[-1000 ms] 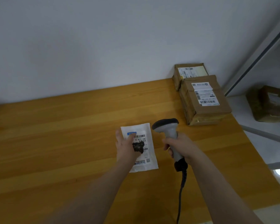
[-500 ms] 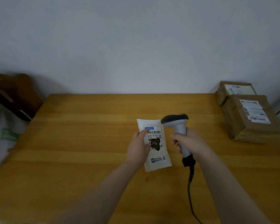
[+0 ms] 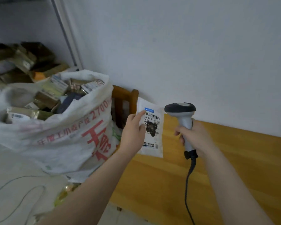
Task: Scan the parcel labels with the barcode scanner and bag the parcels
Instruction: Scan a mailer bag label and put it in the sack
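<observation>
Your left hand [image 3: 133, 132] pinches the flat white labelled mailer parcel [image 3: 153, 143] upright above the left end of the wooden table [image 3: 242, 168]; your right hand [image 3: 196, 137] grips the grey corded barcode scanner [image 3: 180, 109]. Carry the parcel over the large white woven sack [image 3: 68, 140], heaped with boxes [image 3: 44, 98], and release low.

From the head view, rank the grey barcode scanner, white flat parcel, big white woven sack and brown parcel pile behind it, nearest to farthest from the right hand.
1. Grey barcode scanner: gripped in the right hand.
2. White flat parcel: just left, held in the left hand.
3. White woven sack: farther left, beside the table.
4. Brown parcel pile: far upper left, behind the sack.
</observation>
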